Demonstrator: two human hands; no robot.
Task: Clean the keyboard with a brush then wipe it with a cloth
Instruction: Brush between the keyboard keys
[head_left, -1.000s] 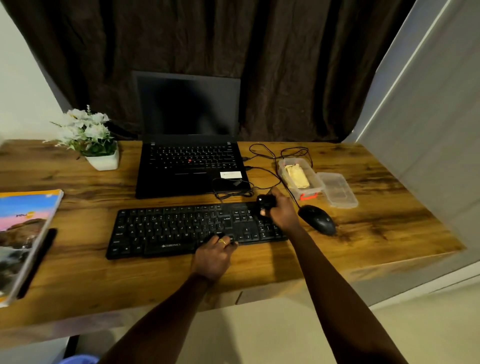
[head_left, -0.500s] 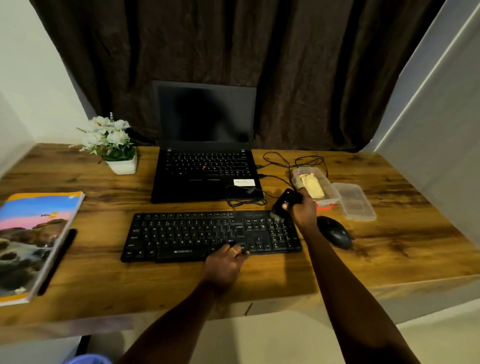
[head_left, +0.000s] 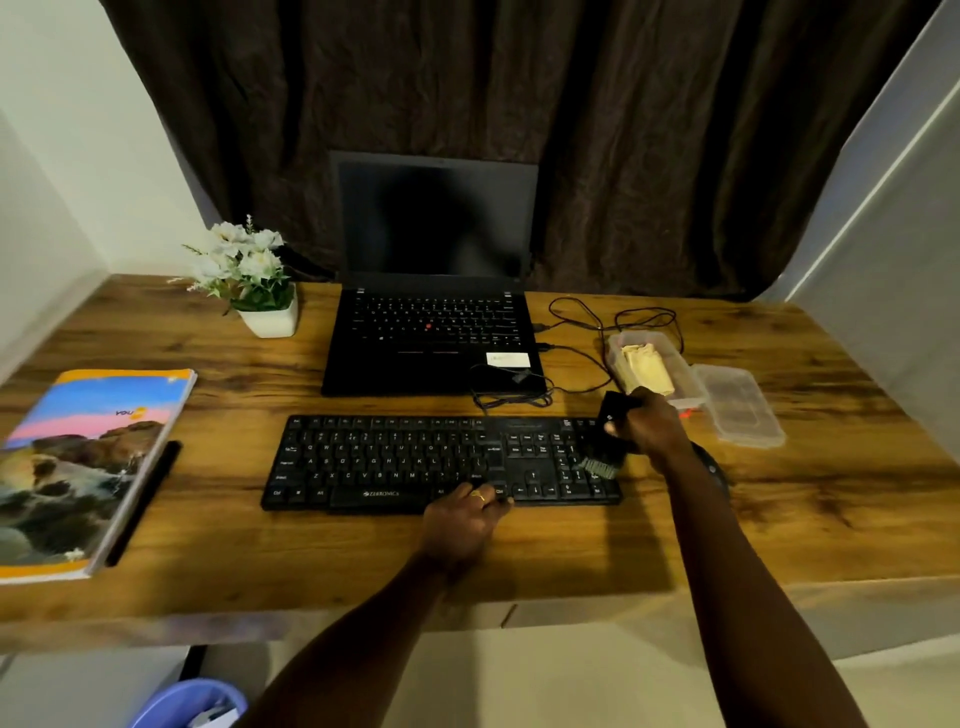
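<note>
one keyboard (head_left: 441, 462), black, lies flat on the wooden desk (head_left: 831, 493) in front of one open laptop (head_left: 431, 332). one brush (head_left: 614, 408) stands tilted over the keyboard's right end, its grey bristles touching the number pad. one yellowish cloth (head_left: 644, 366) sits folded in one clear container (head_left: 678, 361) just behind that end, with one clear lid (head_left: 737, 410) lying beside it. two hands are in view. the right hand (head_left: 649, 426) reaches forward with a nearly straight arm, fingers and thumb wrapped tightly round the brush's black handle. the left hand (head_left: 462, 519) comes in at the keyboard's near edge, palm down, its bent fingertips resting on the bottom row near the arrow keys; it grasps nothing, and one ring shows on a finger. one mouse (head_left: 714, 467) is mostly hidden behind the right forearm. one potted plant (head_left: 254, 280) stands left of the laptop, and one book (head_left: 88, 467) with one pen (head_left: 143, 504) beside it lies at the desk's left end.
</note>
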